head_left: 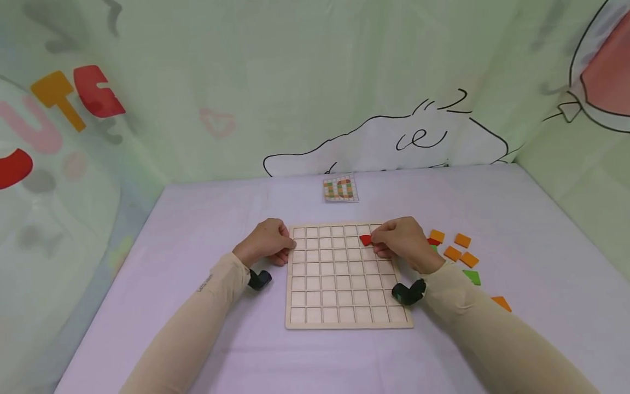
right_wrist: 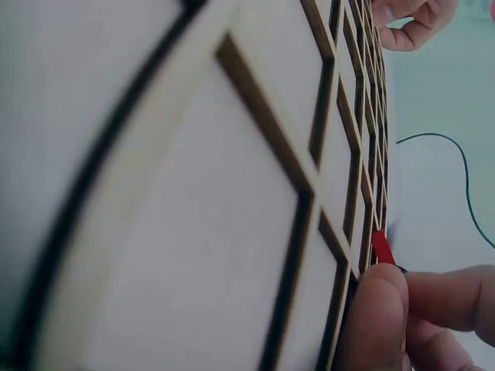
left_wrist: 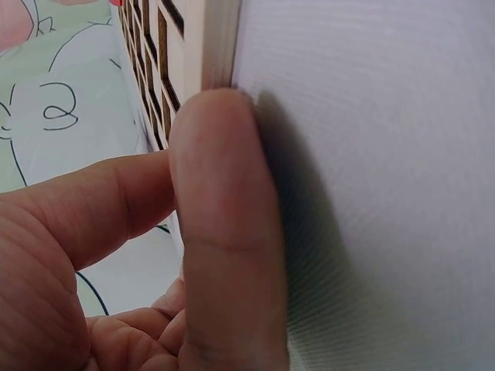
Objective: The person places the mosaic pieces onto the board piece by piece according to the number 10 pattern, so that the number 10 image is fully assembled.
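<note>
A pale wooden grid board (head_left: pixel 349 323) lies on the table, its squares bare in the head view. My left hand (head_left: pixel 268 241) is at the board's upper left edge, thumb and finger pinching its rim; the left wrist view shows a fingertip (left_wrist: pixel 216 124) right against the board's side. My right hand (head_left: pixel 404 243) pinches a small red tile (head_left: pixel 365 240) between thumb and finger, over the upper right squares. From the right wrist, the red tile (right_wrist: pixel 382 247) sticks out past the fingertips, tilted, close over the grid. Part of it is hidden by the fingers.
Several loose orange tiles (head_left: pixel 462 240) lie right of the board, with a green tile (head_left: pixel 472 277) and another orange piece (head_left: pixel 502 303) nearer the right sleeve. A small patterned card (head_left: pixel 340 189) lies at the back of the table, before a printed cloth backdrop (head_left: pixel 295 82).
</note>
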Motion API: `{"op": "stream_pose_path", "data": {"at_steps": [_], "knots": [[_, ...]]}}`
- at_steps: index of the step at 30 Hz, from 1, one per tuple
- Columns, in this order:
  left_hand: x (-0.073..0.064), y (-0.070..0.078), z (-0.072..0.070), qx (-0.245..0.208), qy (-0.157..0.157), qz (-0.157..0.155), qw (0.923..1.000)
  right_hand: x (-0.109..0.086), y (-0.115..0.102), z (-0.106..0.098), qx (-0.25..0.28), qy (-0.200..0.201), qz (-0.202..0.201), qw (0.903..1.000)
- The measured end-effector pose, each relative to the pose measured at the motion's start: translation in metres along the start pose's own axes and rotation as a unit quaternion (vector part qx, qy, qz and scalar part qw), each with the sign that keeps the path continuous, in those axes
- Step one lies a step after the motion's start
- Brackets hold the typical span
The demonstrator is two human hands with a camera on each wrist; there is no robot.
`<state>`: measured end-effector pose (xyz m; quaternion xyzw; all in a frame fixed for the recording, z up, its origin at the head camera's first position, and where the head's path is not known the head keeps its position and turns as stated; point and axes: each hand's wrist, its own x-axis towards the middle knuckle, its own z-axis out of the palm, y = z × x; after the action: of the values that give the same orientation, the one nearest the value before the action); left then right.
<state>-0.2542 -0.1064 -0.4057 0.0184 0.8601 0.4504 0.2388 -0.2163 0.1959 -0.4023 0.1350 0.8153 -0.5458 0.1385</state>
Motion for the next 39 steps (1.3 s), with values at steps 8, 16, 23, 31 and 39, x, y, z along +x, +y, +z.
{"op": "stream_pose_path", "data": {"at_steps": [8,16,23,31,39], "knots": [[-0.001,0.002,0.002,0.007,0.002,-0.004,1.0000,-0.002,-0.006,-0.001,-0.040,-0.009,0.001,0.9992],[0.000,0.001,0.002,0.004,-0.003,-0.003,1.0000,-0.001,-0.005,-0.003,-0.062,-0.026,0.000,0.9977],[0.003,0.001,0.003,-0.003,-0.008,-0.001,1.0000,0.000,-0.004,-0.007,-0.062,-0.042,0.005,0.9972],[0.005,0.002,0.001,-0.005,-0.013,0.001,0.9999,-0.005,-0.001,-0.034,-0.033,-0.056,-0.026,0.9976],[0.002,-0.002,-0.004,-0.025,-0.015,-0.008,0.9995,0.001,0.014,-0.098,-0.077,-0.028,-0.031,0.9961]]}}
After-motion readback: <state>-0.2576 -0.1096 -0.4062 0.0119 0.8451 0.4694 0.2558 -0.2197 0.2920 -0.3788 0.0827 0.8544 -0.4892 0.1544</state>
